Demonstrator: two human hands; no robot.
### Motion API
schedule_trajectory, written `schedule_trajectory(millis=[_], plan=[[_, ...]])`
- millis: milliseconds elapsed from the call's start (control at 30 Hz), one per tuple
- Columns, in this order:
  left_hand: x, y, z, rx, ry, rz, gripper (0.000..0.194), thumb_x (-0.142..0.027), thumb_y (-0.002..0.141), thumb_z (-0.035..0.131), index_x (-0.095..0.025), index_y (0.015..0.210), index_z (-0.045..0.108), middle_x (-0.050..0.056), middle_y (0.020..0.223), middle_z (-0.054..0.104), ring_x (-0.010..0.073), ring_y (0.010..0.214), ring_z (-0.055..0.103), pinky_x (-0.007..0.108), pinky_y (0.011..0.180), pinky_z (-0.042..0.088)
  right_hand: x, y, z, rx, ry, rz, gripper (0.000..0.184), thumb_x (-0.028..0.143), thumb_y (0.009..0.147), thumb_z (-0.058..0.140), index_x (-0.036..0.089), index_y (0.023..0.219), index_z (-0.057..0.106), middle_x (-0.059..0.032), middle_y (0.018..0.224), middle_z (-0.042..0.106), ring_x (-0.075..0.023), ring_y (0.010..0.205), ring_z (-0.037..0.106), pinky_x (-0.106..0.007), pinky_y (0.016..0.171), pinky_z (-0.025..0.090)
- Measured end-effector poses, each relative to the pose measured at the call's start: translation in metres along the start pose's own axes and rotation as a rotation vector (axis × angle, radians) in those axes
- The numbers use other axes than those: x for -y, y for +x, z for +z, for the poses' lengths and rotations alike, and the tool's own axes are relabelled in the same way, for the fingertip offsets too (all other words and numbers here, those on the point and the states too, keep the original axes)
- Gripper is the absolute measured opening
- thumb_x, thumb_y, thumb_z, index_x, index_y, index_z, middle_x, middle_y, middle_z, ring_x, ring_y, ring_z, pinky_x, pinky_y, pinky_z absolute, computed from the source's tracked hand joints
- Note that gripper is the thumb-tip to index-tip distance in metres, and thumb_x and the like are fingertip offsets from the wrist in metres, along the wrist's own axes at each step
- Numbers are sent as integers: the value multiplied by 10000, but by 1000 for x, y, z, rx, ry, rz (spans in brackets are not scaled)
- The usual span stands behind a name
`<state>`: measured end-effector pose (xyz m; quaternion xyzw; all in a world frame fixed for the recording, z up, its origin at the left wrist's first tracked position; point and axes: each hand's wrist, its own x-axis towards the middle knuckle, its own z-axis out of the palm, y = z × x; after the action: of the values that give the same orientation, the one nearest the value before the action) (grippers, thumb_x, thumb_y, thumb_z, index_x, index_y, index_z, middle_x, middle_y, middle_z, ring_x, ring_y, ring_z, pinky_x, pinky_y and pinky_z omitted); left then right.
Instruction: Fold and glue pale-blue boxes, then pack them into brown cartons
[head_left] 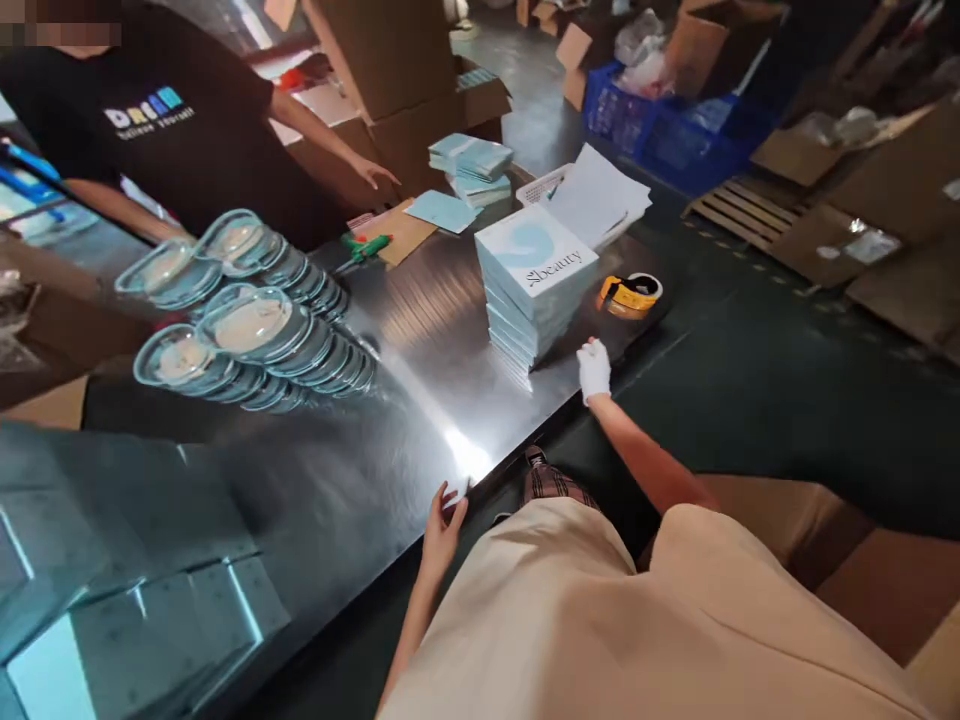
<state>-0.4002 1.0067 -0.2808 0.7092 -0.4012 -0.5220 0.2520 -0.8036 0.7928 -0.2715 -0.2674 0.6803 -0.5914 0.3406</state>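
My left hand (441, 532) is bare and hovers at the near edge of the metal table (420, 440), its fingers apart and slightly bent. Nothing shows clearly between them. A white glove covers my right hand (594, 372), which is by the table edge with fingers curled together; whatever is inside them, if anything, is hidden. Just beyond it stands a tall, slightly twisted stack of white and pale-blue boxes (536, 260) marked "beauty". An orange tape dispenser (630, 296) lies behind my right hand, close to the table's right end.
Stacked clear round containers (251, 325) stand at the left, with grey-blue boxes (172, 620) nearer. Across the table, a person in a black T-shirt (165, 130) stands near a green-handled tool (367, 247), pale-blue flat packs (471, 160) and a white basket (541, 187). Cartons (795, 520) are behind me.
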Motion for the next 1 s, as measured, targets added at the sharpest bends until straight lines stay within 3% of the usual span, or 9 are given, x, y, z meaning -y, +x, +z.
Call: schedule_trajectory(millis=[67, 167, 233, 300, 400, 567, 700, 800, 1000], plan=[[22, -9, -13, -16, 77, -61, 1129, -928, 715, 731, -199, 1537, 473, 214, 1409, 651, 336, 1282, 699, 487, 1123, 544, -17, -45, 23, 16, -13, 15, 599, 364, 885, 663, 85, 1412, 610, -230, 1516, 605, -280, 1428, 567, -449, 1290, 387], [38, -19, -31, 7, 195, -117, 1149, -966, 714, 689, -196, 1535, 459, 226, 1396, 660, 372, 1374, 648, 508, 1182, 504, -5, -85, 68, 129, -102, -192, 828, 345, 907, 704, 106, 1643, 410, -212, 1729, 367, -316, 1643, 309, -511, 1376, 240], [31, -21, -39, 53, 265, -141, 1196, -981, 693, 689, -196, 1557, 429, 237, 1427, 646, 385, 1394, 635, 510, 1188, 504, 21, -90, 97, 90, -162, -274, 897, 399, 986, 649, 120, 1729, 232, -183, 1794, 220, -304, 1702, 136, -526, 1394, 170], [15, -17, -42, 92, 331, -138, 1213, -979, 712, 673, -193, 1591, 388, 246, 1478, 615, 388, 1399, 632, 513, 1182, 512, 47, -86, 119, 5, -210, -239, 904, 440, 1050, 571, 119, 1756, 107, -167, 1815, 138, -290, 1717, 20, -524, 1398, 138], [-11, -10, -40, 127, 438, -97, 1148, -966, 777, 619, -224, 1616, 366, 237, 1523, 584, 384, 1398, 634, 505, 1157, 537, 73, -75, 140, -17, -240, -158, 881, 458, 1080, 536, 92, 1753, 99, -160, 1821, 105, -290, 1717, -20, -500, 1400, 135], [-26, -8, -35, 252, 569, -121, 1112, -996, 746, 596, -334, 1612, 378, 216, 1539, 568, 412, 1397, 636, 502, 1111, 565, 76, -70, 147, 30, -174, -137, 772, 404, 1105, 509, 93, 1736, 191, -137, 1826, 111, -269, 1716, 48, -443, 1395, 168], [-29, -6, -34, 297, 628, -167, 1161, -1027, 708, 582, -329, 1606, 351, 247, 1549, 550, 438, 1411, 617, 541, 1120, 549, 62, -75, 145, 60, -140, -112, 752, 430, 1109, 505, 120, 1731, 217, -130, 1827, 106, -303, 1710, 85, -538, 1389, 119], [-37, 4, -32, 306, 669, -182, 1166, -1055, 688, 553, -350, 1591, 336, 245, 1576, 526, 448, 1455, 574, 580, 1159, 509, 45, -77, 152, 45, -71, -113, 760, 433, 1105, 506, 134, 1742, 221, -128, 1826, 124, -273, 1717, 43, -500, 1400, 92], [-58, 16, -26, 353, 721, -201, 1202, -1058, 698, 534, -326, 1621, 295, 271, 1598, 497, 447, 1488, 545, 570, 1194, 480, 3, -64, 159, -110, 188, 209, 726, 473, 1129, 416, 154, 1752, 226, -174, 1753, 342, -238, 1691, 198, -505, 1377, 207]])
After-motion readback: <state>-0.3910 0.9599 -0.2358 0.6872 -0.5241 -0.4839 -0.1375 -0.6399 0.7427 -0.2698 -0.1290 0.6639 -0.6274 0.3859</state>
